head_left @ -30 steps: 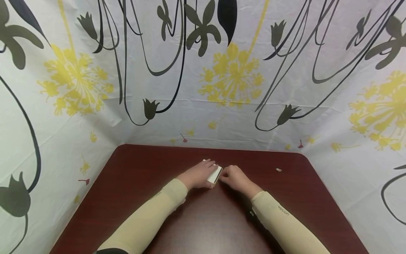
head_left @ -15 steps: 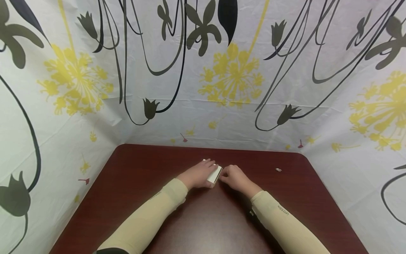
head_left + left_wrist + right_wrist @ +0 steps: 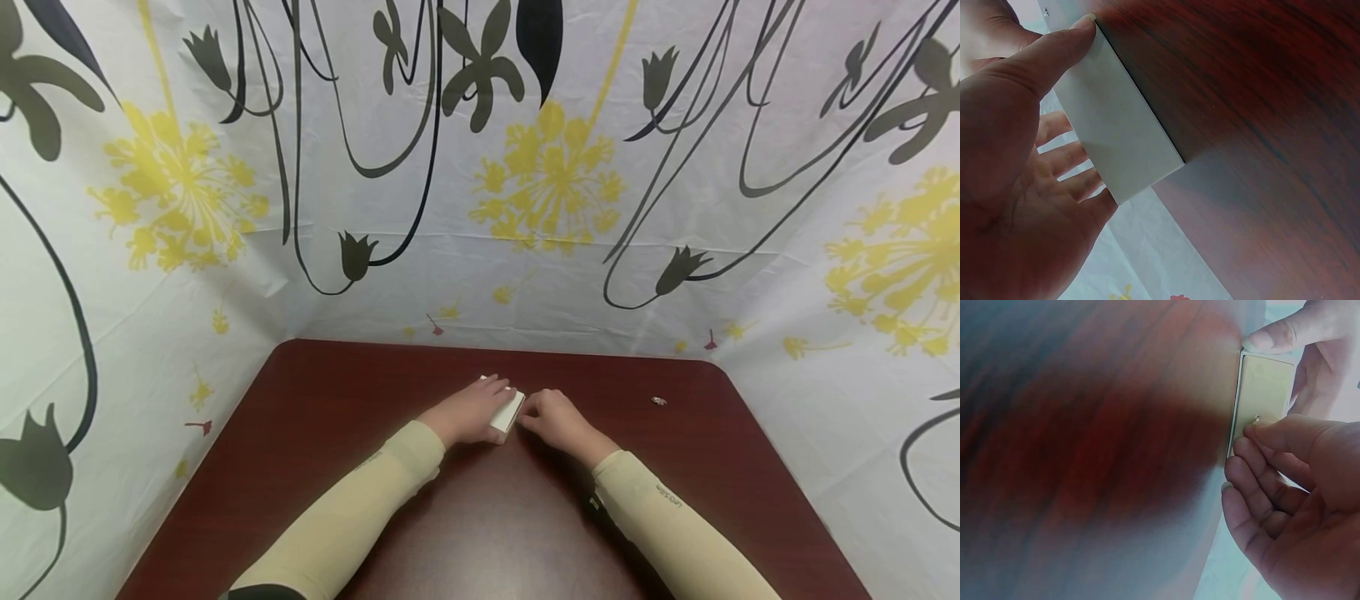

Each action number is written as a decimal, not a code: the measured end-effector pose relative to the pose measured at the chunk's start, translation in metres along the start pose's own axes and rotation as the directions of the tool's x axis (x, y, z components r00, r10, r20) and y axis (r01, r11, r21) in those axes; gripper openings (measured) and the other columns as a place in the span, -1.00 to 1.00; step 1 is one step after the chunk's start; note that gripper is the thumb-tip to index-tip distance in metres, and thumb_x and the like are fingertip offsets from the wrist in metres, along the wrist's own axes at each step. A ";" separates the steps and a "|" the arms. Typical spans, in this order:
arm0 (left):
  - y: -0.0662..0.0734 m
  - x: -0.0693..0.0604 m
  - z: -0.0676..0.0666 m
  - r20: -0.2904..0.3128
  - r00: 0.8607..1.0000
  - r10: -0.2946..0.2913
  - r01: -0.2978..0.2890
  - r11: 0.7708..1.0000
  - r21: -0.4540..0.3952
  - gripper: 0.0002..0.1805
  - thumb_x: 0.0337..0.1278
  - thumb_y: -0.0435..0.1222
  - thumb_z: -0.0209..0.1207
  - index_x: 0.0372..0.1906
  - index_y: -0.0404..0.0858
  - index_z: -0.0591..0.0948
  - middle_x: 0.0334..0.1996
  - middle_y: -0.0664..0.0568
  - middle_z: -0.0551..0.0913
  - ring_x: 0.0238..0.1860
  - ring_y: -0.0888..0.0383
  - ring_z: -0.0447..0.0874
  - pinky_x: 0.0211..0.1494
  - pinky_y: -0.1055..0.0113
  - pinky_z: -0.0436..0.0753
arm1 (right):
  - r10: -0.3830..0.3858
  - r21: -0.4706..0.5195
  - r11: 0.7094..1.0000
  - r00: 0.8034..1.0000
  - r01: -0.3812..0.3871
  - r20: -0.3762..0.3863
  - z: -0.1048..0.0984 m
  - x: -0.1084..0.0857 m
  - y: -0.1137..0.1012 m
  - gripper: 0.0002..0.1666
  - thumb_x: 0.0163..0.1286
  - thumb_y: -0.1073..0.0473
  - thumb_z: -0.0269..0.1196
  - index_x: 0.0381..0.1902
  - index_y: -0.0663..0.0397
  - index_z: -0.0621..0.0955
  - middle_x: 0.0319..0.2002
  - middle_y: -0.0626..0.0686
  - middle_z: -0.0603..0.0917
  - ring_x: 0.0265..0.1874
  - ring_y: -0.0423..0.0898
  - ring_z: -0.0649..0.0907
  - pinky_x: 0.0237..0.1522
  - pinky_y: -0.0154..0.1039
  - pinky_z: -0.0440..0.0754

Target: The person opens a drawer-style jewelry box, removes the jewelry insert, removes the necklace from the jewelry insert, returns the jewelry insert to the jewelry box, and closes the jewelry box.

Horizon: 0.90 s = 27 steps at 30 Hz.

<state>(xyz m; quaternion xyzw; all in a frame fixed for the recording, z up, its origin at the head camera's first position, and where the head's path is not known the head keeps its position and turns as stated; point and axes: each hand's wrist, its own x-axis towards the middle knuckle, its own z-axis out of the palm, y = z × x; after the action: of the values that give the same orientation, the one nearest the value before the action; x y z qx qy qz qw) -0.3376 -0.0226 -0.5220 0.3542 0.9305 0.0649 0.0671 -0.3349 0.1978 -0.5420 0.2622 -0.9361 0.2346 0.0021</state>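
A small white box lies on the table near its middle. Its right end is a pale gold panel with a tiny metal knob. My left hand grips the box, the thumb along the near side and the fingers spread over the top and far side. At the panel, my right hand has its thumb and forefinger together at the knob, pinching it. The other fingers curl below, and the exact contact is partly hidden by the fingertips.
The dark red-brown table has rounded far corners. A small shiny item, too small to identify, lies on the right of it. White cloth printed with flowers hangs around the back and sides.
The dark gap at the box's right end has narrowed to a thin line, as the end panel moved slightly inward. Both hands have kept nearly the same place.
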 end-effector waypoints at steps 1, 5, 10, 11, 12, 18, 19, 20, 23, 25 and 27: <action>0.000 0.000 0.000 0.000 1.000 -0.001 0.001 1.000 0.000 0.01 0.37 0.04 0.49 0.75 -0.21 0.30 0.73 -0.12 0.27 0.76 -0.13 0.11 0.77 0.08 0.15 | 0.003 0.000 1.000 1.000 -0.003 0.000 0.000 0.000 0.000 -0.90 0.45 0.28 0.49 -0.31 0.03 0.87 -0.35 -0.13 0.83 -0.24 -0.11 0.81 -0.08 -0.04 0.81; 0.001 -0.001 -0.002 0.002 1.000 -0.004 0.004 1.000 0.000 0.01 0.36 0.03 0.49 0.74 -0.21 0.30 0.73 -0.12 0.27 0.76 -0.13 0.11 0.77 0.07 0.16 | 0.006 0.006 1.000 1.000 -0.006 -0.003 0.000 0.000 -0.001 -0.90 0.45 0.28 0.49 -0.31 0.02 0.87 -0.36 -0.14 0.83 -0.25 -0.11 0.81 -0.09 -0.03 0.81; 0.001 -0.001 -0.003 0.009 1.000 -0.005 0.005 1.000 -0.002 0.01 0.38 0.04 0.48 0.75 -0.19 0.29 0.73 -0.11 0.27 0.76 -0.12 0.10 0.76 0.07 0.18 | 0.022 0.017 1.000 1.000 -0.022 0.000 0.001 0.001 -0.001 -0.90 0.46 0.27 0.49 -0.30 0.02 0.87 -0.36 -0.14 0.83 -0.25 -0.12 0.80 -0.10 -0.04 0.80; 0.001 -0.001 -0.002 0.008 1.000 -0.005 0.005 1.000 -0.004 0.00 0.37 0.04 0.48 0.75 -0.18 0.29 0.73 -0.11 0.27 0.76 -0.11 0.10 0.76 0.08 0.18 | 0.024 0.018 1.000 1.000 -0.024 0.002 0.001 0.001 -0.002 -0.90 0.46 0.27 0.49 -0.30 0.02 0.87 -0.35 -0.14 0.83 -0.25 -0.12 0.80 -0.09 -0.04 0.79; 0.001 -0.001 -0.003 0.007 1.000 -0.005 0.006 1.000 -0.006 0.00 0.37 0.04 0.48 0.75 -0.18 0.29 0.73 -0.10 0.27 0.76 -0.11 0.10 0.76 0.08 0.19 | 0.022 0.018 1.000 1.000 -0.022 0.002 0.001 0.001 -0.002 -0.91 0.46 0.28 0.49 -0.29 0.03 0.87 -0.35 -0.14 0.83 -0.24 -0.11 0.80 -0.09 -0.04 0.80; 0.001 -0.001 -0.002 0.011 1.000 -0.005 0.005 1.000 -0.004 0.01 0.38 0.04 0.47 0.76 -0.18 0.28 0.74 -0.10 0.25 0.76 -0.11 0.09 0.76 0.08 0.18 | 0.016 0.016 1.000 1.000 -0.016 0.002 0.000 0.001 -0.002 -0.92 0.47 0.28 0.48 -0.27 0.05 0.88 -0.34 -0.13 0.84 -0.23 -0.10 0.81 -0.08 -0.02 0.80; 0.001 -0.001 -0.002 0.014 1.000 -0.005 0.005 1.000 -0.002 0.01 0.39 0.04 0.47 0.76 -0.18 0.28 0.74 -0.10 0.25 0.76 -0.11 0.09 0.76 0.08 0.18 | 0.017 0.016 1.000 1.000 -0.017 0.000 0.000 0.001 -0.002 -0.92 0.47 0.27 0.48 -0.27 0.04 0.88 -0.34 -0.13 0.84 -0.23 -0.10 0.81 -0.07 -0.02 0.80; 0.000 -0.001 -0.002 0.015 1.000 -0.004 0.004 1.000 0.000 0.01 0.39 0.04 0.47 0.76 -0.18 0.27 0.74 -0.10 0.25 0.76 -0.11 0.09 0.76 0.08 0.18 | 0.017 0.017 1.000 1.000 -0.017 0.000 0.000 0.001 -0.002 -0.91 0.47 0.27 0.48 -0.26 0.03 0.88 -0.33 -0.13 0.84 -0.22 -0.10 0.81 -0.07 -0.02 0.80; 0.000 -0.001 -0.002 0.017 1.000 -0.003 0.003 1.000 0.005 0.01 0.39 0.05 0.46 0.76 -0.18 0.27 0.74 -0.10 0.25 0.76 -0.10 0.09 0.77 0.09 0.17 | 0.020 0.021 1.000 1.000 -0.020 -0.004 0.001 0.001 -0.002 -0.91 0.47 0.27 0.48 -0.27 0.01 0.89 -0.33 -0.14 0.84 -0.21 -0.10 0.81 -0.06 -0.02 0.81; 0.000 0.000 -0.001 0.016 1.000 -0.003 0.003 1.000 0.003 0.01 0.38 0.05 0.46 0.76 -0.18 0.27 0.74 -0.10 0.25 0.76 -0.11 0.09 0.77 0.08 0.17 | 0.018 0.022 1.000 1.000 -0.018 -0.006 0.001 0.001 -0.002 -0.91 0.47 0.28 0.48 -0.27 0.01 0.88 -0.33 -0.13 0.84 -0.21 -0.10 0.81 -0.06 -0.02 0.81; -0.001 0.000 -0.001 0.014 1.000 -0.003 0.003 1.000 0.001 0.01 0.37 0.05 0.47 0.76 -0.18 0.28 0.74 -0.09 0.25 0.76 -0.10 0.09 0.76 0.09 0.18 | 0.012 0.017 1.000 1.000 -0.012 -0.008 0.001 0.001 -0.002 -0.91 0.46 0.28 0.49 -0.28 0.02 0.88 -0.34 -0.13 0.84 -0.22 -0.09 0.81 -0.07 -0.02 0.81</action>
<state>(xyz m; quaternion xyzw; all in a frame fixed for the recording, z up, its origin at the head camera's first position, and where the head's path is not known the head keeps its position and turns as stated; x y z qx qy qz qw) -0.3384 -0.0231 -0.5215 0.3534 0.9305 0.0618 0.0734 -0.3347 0.1954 -0.5423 0.2556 -0.9355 0.2438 0.0022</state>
